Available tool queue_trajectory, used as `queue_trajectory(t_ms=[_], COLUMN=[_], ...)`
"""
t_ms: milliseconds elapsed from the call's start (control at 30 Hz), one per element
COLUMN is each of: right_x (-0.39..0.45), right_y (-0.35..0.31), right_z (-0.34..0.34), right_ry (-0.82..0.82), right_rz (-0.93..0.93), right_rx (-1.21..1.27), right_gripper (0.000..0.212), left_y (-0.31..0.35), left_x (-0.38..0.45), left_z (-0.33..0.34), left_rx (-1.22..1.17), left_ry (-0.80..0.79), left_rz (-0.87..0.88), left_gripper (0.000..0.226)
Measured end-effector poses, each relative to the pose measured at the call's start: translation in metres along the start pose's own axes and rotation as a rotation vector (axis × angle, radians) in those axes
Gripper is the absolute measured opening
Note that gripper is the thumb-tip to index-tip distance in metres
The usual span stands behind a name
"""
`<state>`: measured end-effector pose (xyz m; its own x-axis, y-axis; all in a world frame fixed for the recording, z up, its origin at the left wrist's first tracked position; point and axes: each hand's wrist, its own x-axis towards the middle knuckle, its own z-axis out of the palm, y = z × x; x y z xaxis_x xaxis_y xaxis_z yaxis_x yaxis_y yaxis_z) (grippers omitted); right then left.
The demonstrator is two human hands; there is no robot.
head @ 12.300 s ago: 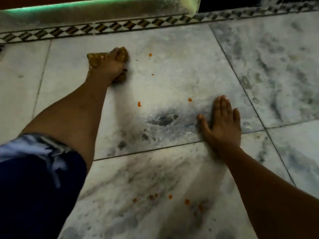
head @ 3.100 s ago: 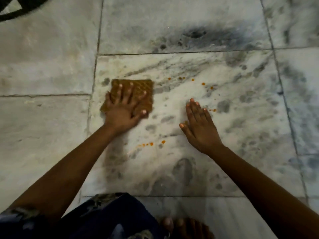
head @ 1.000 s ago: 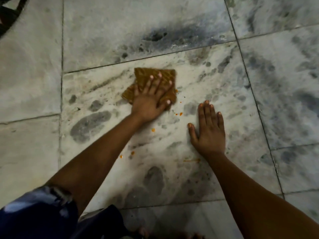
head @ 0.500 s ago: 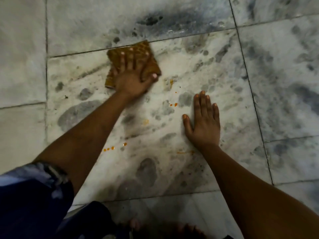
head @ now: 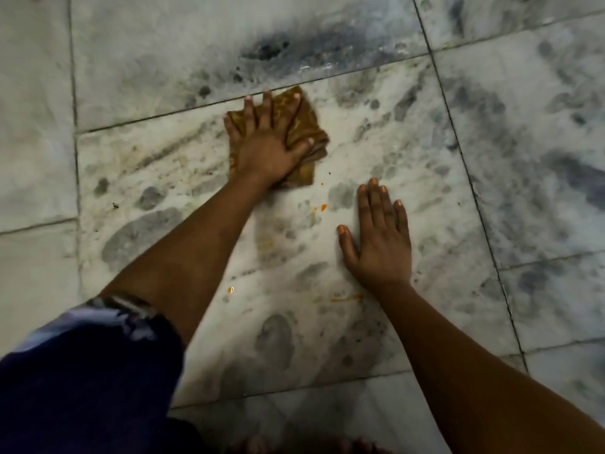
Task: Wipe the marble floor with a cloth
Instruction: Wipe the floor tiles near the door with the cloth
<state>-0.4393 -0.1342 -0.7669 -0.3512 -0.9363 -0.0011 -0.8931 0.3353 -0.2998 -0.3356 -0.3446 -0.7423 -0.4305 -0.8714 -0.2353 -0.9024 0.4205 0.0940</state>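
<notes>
Left hand (head: 266, 149) flat on cloth (head: 304, 126), right hand (head: 379, 240) on seemingly damp marble floor (head: 425, 142)

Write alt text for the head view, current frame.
A person's left hand presses a folded brown cloth flat on a grey-veined marble floor beside a tile seam, while the right hand rests flat nearby. Small orange spots lie between the hands.

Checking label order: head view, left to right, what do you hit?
Dark blue sleeve → left hand pressing the brown cloth → orange spot → right hand flat on the marble floor.
</notes>
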Motion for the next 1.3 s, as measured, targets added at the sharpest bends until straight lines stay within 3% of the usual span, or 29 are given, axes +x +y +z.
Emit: queue_trajectory(t_ms=[100, 233, 333, 567, 767, 900, 1067, 1300], right_x=[0.0, 0.0, -0.002, -0.001, 0.0, 0.0, 0.0, -0.01], right_y=[0.0, 0.0, 0.0, -0.001, -0.003, -0.003, -0.003, 0.022], right_z=[0.0, 0.002, 0.004, 0.001, 0.001, 0.001, -0.004, -0.008], right_ry=[0.0, 0.016, 0.015, 0.02, 0.036, 0.042, 0.028, 0.032], right_rz=[0.008, 0.008, 0.007, 0.017, 0.052, 0.045, 0.041, 0.078], right_rx=[0.007, -0.001, 0.002, 0.022, 0.044, 0.052, 0.053, 0.027], right_gripper=[0.068, 0.069, 0.069, 0.068, 0.064, 0.066, 0.065, 0.064], left_y=[0.025, 0.01, 0.002, 0.036, 0.024, 0.017, 0.038, 0.035], left_x=[-0.029, -0.114, -0.107, 0.021, -0.115, -0.089, -0.013, -0.132], left_z=[0.014, 0.038, 0.035, -0.008, 0.038, 0.031, 0.005, 0.041], left_rx=[0.041, 0.009, 0.035, -0.107, -0.021, 0.013, -0.092, -0.038], left_ry=[0.026, 0.099, 0.061, -0.009, 0.087, 0.068, 0.038, 0.043], left_rz=[0.091, 0.257, 0.218, -0.014, 0.199, 0.195, 0.027, 0.264], left_gripper=[0.072, 0.06, 0.057, 0.054, 0.056, 0.055, 0.052, 0.058])
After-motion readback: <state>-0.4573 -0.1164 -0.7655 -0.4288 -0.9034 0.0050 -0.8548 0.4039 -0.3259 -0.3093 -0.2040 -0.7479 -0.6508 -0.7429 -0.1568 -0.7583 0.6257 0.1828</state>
